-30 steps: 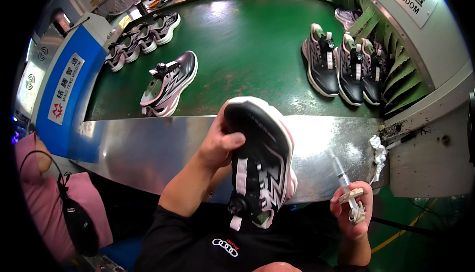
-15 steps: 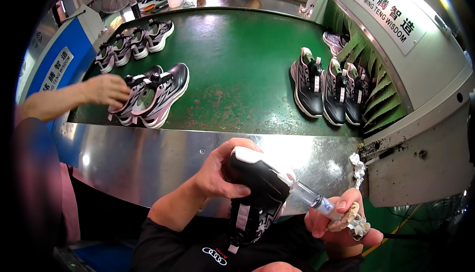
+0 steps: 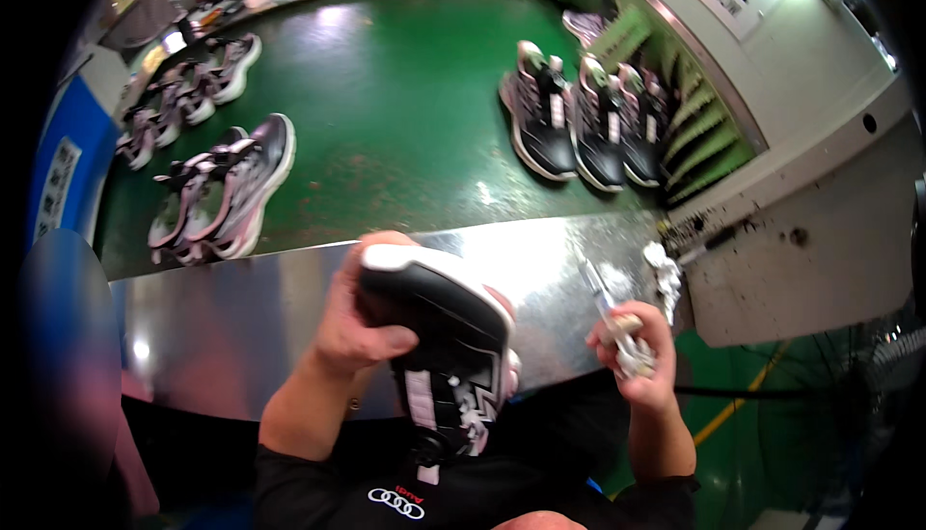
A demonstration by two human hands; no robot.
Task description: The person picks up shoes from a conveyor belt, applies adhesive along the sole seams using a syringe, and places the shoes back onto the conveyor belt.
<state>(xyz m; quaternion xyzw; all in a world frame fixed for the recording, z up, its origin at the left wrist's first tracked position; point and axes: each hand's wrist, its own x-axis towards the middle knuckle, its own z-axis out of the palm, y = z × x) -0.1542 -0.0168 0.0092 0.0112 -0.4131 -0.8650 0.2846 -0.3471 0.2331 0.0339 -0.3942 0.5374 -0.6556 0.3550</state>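
Observation:
My left hand (image 3: 352, 327) grips a black sneaker (image 3: 434, 313) with a white sole edge and pink trim, thumb across its upper. Toe up, the shoe is held over the near metal ledge, close to my body. In my right hand (image 3: 648, 356), fingers closed, is a clear syringe (image 3: 600, 291), its tip pointing up and away from me. Whitish lumps of material are wrapped around the syringe's rear end. A gap separates the syringe from the shoe.
Beyond the metal ledge (image 3: 231, 308) runs a green conveyor belt (image 3: 386, 125). Pink-and-black sneakers (image 3: 241, 178) stand at its left, with several more behind. Black sneakers (image 3: 540, 125) stand at right beside a machine's green strip curtain (image 3: 709, 135). Crumpled white material (image 3: 664, 274) lies on the ledge.
My right hand has drawn the syringe away from the shoe's edge, to the right. The sneaker has turned slightly. Another person's hand has left the pair at left, and the whole view has shifted.

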